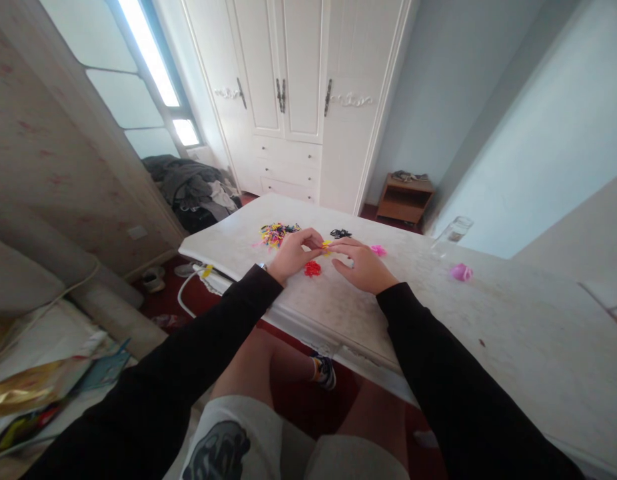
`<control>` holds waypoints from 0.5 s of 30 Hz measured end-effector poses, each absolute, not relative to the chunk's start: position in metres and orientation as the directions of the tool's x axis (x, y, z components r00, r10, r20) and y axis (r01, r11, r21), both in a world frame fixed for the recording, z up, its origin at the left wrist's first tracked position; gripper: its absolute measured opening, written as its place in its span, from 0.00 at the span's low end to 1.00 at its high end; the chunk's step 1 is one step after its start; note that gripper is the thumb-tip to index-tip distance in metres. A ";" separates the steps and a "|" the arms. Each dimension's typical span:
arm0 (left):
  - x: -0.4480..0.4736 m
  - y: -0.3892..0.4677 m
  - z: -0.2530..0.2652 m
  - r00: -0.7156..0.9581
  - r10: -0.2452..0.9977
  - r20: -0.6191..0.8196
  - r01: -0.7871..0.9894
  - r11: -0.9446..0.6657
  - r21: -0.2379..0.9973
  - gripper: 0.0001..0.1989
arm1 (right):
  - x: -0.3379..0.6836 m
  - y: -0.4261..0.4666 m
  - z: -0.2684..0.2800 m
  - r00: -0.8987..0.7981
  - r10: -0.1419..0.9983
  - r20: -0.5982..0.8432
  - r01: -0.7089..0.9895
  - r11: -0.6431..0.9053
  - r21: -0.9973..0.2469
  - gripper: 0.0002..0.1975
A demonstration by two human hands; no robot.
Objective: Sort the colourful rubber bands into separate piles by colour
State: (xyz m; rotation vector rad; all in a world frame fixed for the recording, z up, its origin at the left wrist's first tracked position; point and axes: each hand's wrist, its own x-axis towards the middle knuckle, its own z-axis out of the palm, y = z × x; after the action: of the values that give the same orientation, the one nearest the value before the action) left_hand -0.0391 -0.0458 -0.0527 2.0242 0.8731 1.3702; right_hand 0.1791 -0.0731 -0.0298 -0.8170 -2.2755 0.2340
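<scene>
My left hand (297,255) is over the table with thumb and index finger brought together; whatever sits in the pinch is too small to make out. Facing it, my right hand (362,265) has its fingers stretched toward the left fingertips and its thumb apart. Between the fingertips shows a small yellow bunch of what look like rubber bands (326,245), partly hidden. A red bunch (312,268) lies just below the hands. Behind the left hand spreads a mixed-colour pile (277,233). A black bunch (341,233) and a pink bunch (378,251) lie near the right hand.
On the white table (418,313), a pink-purple object (461,272) and a clear glass jar (453,232) are to the right. A white cable (182,293) hangs at the left edge. Beyond stand a white wardrobe (288,73), a clothes heap (188,190) and a small wooden cabinet (404,200).
</scene>
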 end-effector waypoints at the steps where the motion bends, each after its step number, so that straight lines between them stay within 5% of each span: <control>1: -0.039 -0.046 -0.052 0.272 0.762 0.587 0.216 -0.643 0.735 0.15 | 0.179 -0.073 -0.030 -0.554 0.622 0.554 0.496 0.781 -0.380 0.16; 15: -0.038 -0.046 -0.050 0.253 0.786 0.564 0.274 -0.618 0.737 0.16 | 0.177 -0.076 -0.029 -0.504 0.673 0.541 0.559 0.732 -0.390 0.16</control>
State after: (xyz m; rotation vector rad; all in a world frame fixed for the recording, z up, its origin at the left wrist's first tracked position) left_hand -0.0378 -0.0464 -0.0503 2.0313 0.9605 1.3522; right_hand 0.1768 -0.0762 -0.0286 -0.9252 -2.2387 0.2141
